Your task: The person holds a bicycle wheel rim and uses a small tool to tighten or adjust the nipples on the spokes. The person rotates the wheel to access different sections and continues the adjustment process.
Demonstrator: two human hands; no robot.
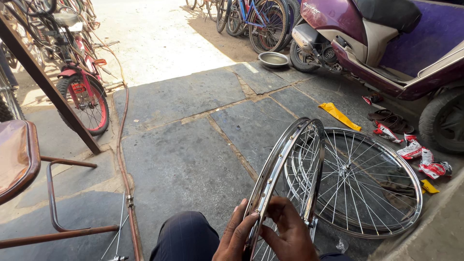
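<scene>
A shiny chrome bicycle wheel rim (282, 162) with thin spokes stands on edge in front of me, at the bottom centre. My left hand (234, 234) grips the near part of the rim from the left side. My right hand (287, 232) is on the inner side of the rim, fingers pinched at a spoke end. A second spoked wheel (372, 183) leans behind it to the right. My knee in dark trousers (186, 237) is just left of the hands.
A purple scooter (382, 43) is parked at the right. A red bicycle (82, 92) and other bikes (256, 19) stand at the back. A metal bowl (273, 59), yellow cloth (340, 116), sandals (389, 120), torn wrappers (425, 162), a hose (123, 159) and a stool (19, 154) lie around.
</scene>
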